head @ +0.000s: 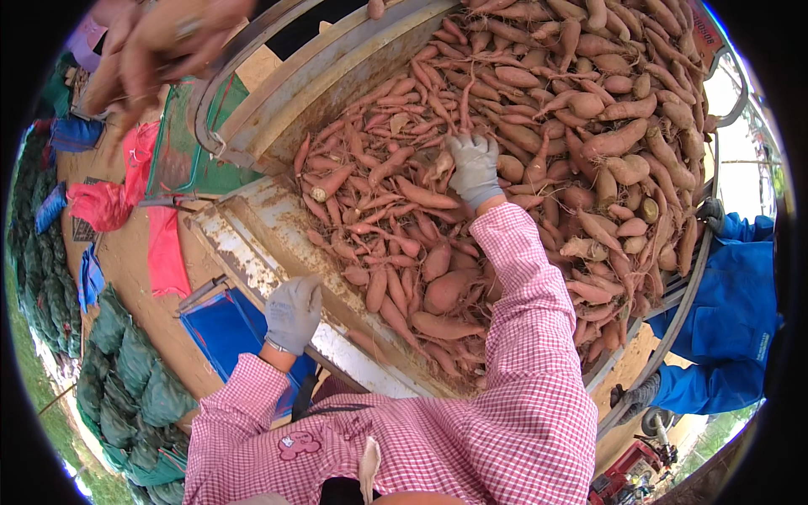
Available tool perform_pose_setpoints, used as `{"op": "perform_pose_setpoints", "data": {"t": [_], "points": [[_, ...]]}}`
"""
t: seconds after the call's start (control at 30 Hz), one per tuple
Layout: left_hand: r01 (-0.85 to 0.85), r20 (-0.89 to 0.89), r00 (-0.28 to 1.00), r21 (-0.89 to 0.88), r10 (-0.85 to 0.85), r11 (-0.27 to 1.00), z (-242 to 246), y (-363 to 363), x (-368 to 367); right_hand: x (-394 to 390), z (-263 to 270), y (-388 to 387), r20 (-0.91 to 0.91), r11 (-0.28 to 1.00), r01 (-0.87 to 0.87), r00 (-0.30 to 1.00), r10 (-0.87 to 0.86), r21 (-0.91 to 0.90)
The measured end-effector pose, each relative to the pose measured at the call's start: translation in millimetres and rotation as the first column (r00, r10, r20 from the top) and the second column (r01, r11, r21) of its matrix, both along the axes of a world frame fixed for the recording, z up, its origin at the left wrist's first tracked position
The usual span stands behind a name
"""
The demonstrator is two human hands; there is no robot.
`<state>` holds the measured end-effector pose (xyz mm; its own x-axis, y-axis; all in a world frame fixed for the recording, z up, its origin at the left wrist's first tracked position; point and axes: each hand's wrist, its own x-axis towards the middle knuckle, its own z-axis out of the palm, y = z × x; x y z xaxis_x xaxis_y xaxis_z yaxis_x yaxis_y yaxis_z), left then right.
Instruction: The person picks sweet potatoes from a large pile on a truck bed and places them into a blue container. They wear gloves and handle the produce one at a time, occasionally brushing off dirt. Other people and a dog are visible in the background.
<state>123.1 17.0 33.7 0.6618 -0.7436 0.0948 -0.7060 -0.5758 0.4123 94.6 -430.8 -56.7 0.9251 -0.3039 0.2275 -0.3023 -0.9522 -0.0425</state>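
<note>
My right hand (473, 165), in a grey work glove, reaches into a heap of sweet potatoes (514, 77). Its fingertips touch the lower end of a long thin sweet potato (464, 104); whether they grip it is hidden. Beside the thumb lies a pale, rough sweet potato (440, 166). My left hand (293, 314), also gloved, is held above the rusty metal side (243, 252) of the truck bed. Its fingers are curled, and nothing shows in them. Just right of it, a blurred sweet potato (366, 346) is over the bed's edge.
Blurred sweet potatoes (158, 50) fill the upper left, close to the view. At right a person in blue clothing (726, 309) stands against the curved rail (682, 334). Green mesh sacks (126, 379), red sacks (101, 205) and a blue crate (221, 328) are on the ground.
</note>
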Motion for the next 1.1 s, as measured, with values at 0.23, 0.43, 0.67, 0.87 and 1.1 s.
{"op": "perform_pose_setpoints", "data": {"t": [0.23,0.43,0.67,0.87,1.1], "points": [[-0.013,0.040,0.999,-0.013,0.013,1.000,-5,1,-2,-40,57,44,0.285,0.253,-0.197,0.879,-0.381,0.947],[-0.033,0.023,0.999,0.005,0.033,0.999,-10,4,-1,-99,66,97,0.128,-0.518,-0.392,0.872,-0.472,0.760],[-0.048,-0.005,0.999,0.059,0.048,0.997,-7,4,-1,-98,13,165,-0.361,-0.351,0.198,0.791,-0.495,0.915],[-0.193,-0.699,0.693,0.054,0.175,0.980,15,-17,-6,-111,21,200,-0.527,-0.690,0.095,0.723,-0.447,0.717],[-0.532,-0.950,-0.076,-0.218,-0.303,0.818,2,-64,-76,-170,94,274,0.122,0.089,-0.112,0.986,-0.112,0.990]]}}
